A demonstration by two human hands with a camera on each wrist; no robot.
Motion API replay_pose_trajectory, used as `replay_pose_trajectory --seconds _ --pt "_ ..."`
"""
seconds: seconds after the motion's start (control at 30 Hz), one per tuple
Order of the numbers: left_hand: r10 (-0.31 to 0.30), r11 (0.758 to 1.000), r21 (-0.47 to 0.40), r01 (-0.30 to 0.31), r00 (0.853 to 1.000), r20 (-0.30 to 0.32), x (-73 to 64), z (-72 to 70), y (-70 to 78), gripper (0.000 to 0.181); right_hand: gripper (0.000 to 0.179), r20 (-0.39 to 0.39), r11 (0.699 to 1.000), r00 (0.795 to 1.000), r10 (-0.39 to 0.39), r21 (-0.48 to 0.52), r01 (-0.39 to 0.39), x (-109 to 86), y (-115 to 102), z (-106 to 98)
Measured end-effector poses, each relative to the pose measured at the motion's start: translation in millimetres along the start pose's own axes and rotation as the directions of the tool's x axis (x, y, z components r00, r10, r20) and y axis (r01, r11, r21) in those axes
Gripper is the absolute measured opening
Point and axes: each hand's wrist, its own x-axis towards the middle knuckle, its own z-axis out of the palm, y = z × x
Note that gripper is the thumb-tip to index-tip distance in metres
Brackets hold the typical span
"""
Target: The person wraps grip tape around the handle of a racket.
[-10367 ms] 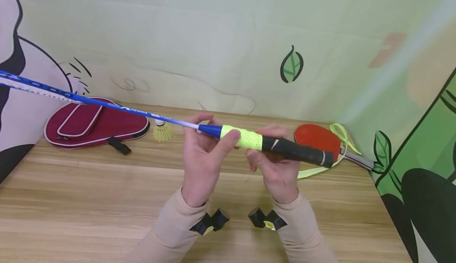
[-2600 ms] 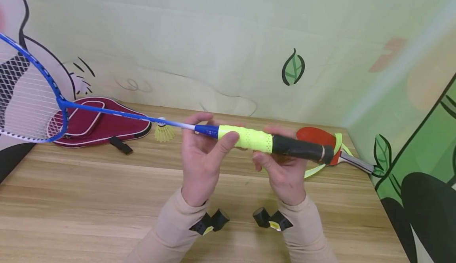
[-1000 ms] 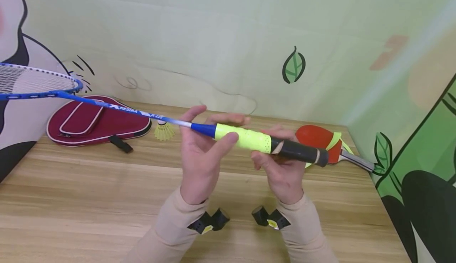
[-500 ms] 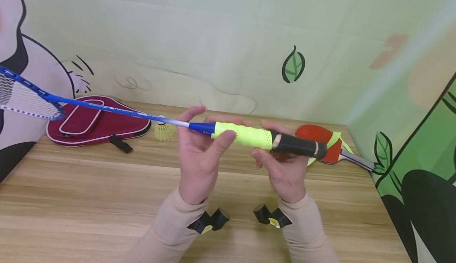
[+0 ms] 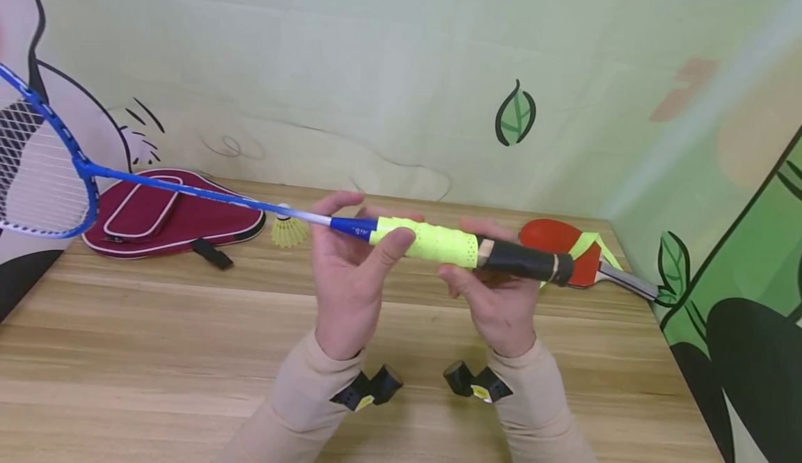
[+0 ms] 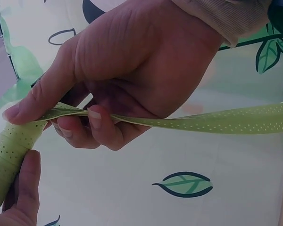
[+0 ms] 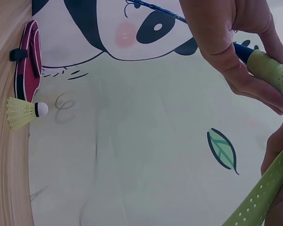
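A blue badminton racket (image 5: pixel 207 195) is held over the table, its strung head cut off at the left edge. Yellow-green perforated grip tape (image 5: pixel 432 240) wraps the upper handle, and black handle shows below the wrap. My left hand (image 5: pixel 351 289) holds the handle near the blue cone, thumb on the wrap. My right hand (image 5: pixel 501 303) is at the wrap's lower end. In the left wrist view, my right hand (image 6: pixel 132 61) pinches the twisted loose grip tape (image 6: pixel 203 123), thumb at the wrap's edge. My left hand (image 7: pixel 217 42) curls round the handle top in the right wrist view.
A maroon bag (image 5: pixel 182 212) with a black strap lies at the back left of the wooden table (image 5: pixel 188 365). Beside it stands a yellow shuttlecock (image 5: pixel 288 230). A red table tennis paddle (image 5: pixel 551 237) lies back right, the tape's tail across it. A printed wall rises behind.
Since the oldest frame the yellow-green wrap has crept farther down the black handle. The racket has turned about its shaft, and over the last second its strings have swung round to face the view.
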Motion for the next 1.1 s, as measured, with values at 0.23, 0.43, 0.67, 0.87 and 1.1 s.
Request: replay_pose_trajectory --seconds 0.23,0.43,0.67,0.87,1.1 --pt "-0.003 0.999 -0.036 0.003 1.0 0.013 0.7 1.7 -0.8 0.057 0.041 -0.011 1.0 1.0 -0.006 0.016 0.006 2.1 0.4 0.3" --pt "0.032 0.978 -0.207 0.0 0.988 0.149 1.9 3.5 -3.7 0.065 0.043 -0.054 1.0 0.998 0.014 0.012 -0.013 2.6 0.5 -1.6" --pt "0.074 0.987 -0.154 -0.047 0.981 0.177 2.5 1.9 -2.7 0.06 0.047 0.021 0.998 0.999 0.045 0.05 -0.046 2.1 -1.0 -4.8" --pt "0.064 0.993 -0.11 -0.048 0.987 0.146 2.4 1.4 -1.9 0.057 0.056 0.065 0.997 0.997 0.048 0.062 -0.052 2.9 -1.9 -7.0" --pt "0.018 0.999 -0.044 -0.015 0.996 0.083 0.6 0.5 -0.7 0.057 0.054 0.089 0.996 0.995 0.055 0.063 -0.06 2.3 -4.1 -7.5"
